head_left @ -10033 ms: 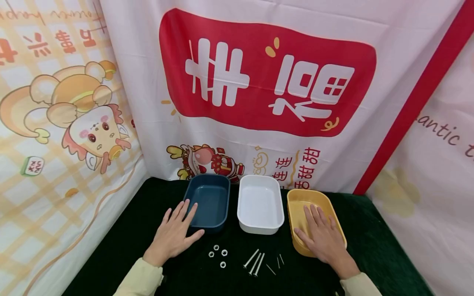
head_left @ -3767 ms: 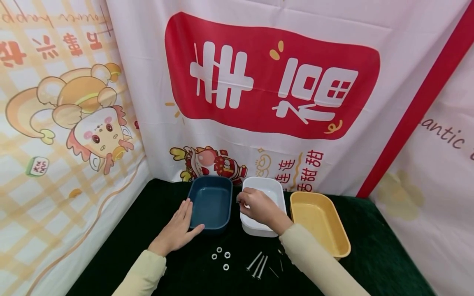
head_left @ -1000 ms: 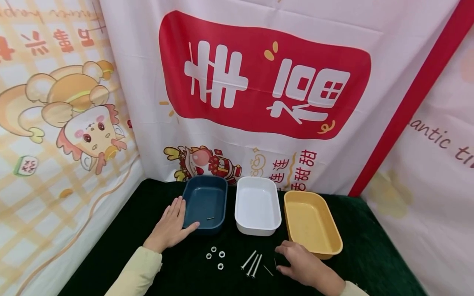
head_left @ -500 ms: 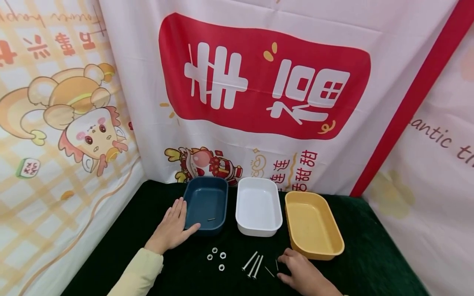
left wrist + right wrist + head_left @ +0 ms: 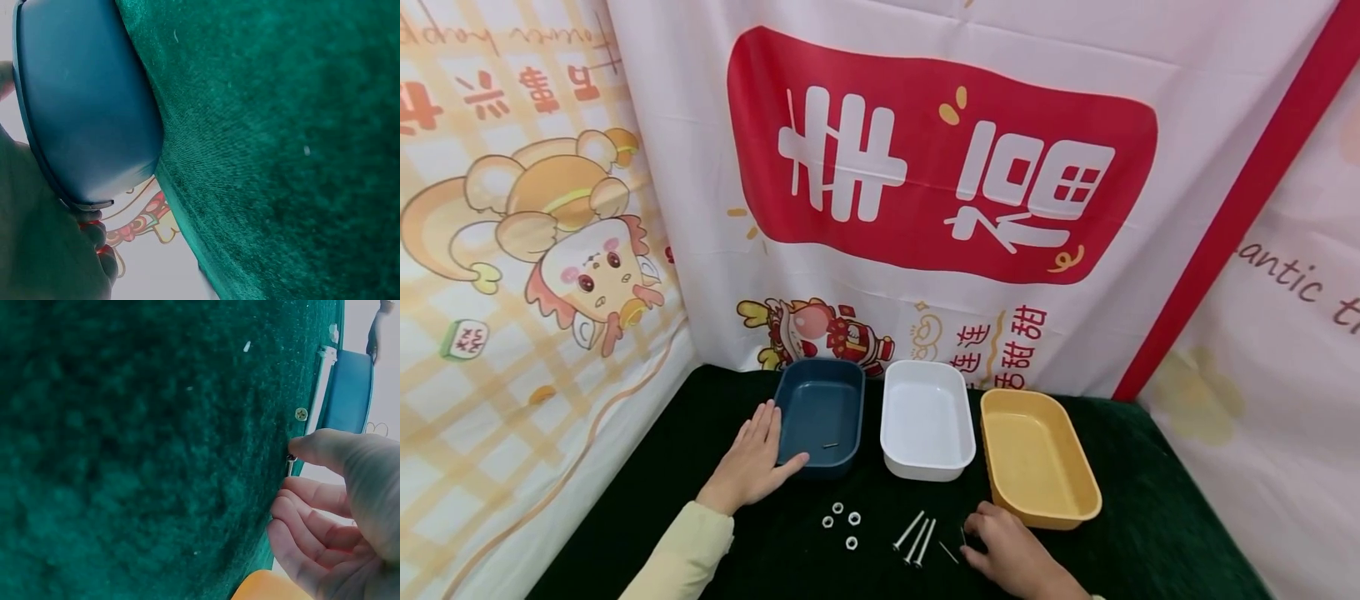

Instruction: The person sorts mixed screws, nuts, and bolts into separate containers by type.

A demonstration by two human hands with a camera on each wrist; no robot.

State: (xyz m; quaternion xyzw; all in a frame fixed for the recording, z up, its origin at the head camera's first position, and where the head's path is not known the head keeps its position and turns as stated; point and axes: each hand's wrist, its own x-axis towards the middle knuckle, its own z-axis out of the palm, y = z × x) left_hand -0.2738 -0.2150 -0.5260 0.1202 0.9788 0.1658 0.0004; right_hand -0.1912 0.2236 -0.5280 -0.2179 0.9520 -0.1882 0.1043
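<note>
My left hand [image 5: 747,467] rests with straight fingers along the left side of the blue tray [image 5: 805,468], thumb at its near edge. One small screw [image 5: 830,445] lies inside that tray. On the green cloth, my right hand [image 5: 1011,550] has its thumb and forefinger at the two ends of a small screw [image 5: 291,466]; in the right wrist view the thumb tip is at the screw's head. Another small screw [image 5: 949,552] lies just left of these fingers. Three long bolts [image 5: 915,540] lie farther left, then several hex nuts [image 5: 852,543].
A white tray [image 5: 928,471] stands in the middle of the back row, a yellow tray [image 5: 1045,518] to its right, close beyond the right hand. Printed cloth hangs [image 5: 917,283] rise behind and beside the green-covered table [image 5: 1157,500].
Since the oldest frame, a small screw has come into the blue tray and the right hand has left the yellow tray. Over the last second its thumb and forefinger settle at another small screw.
</note>
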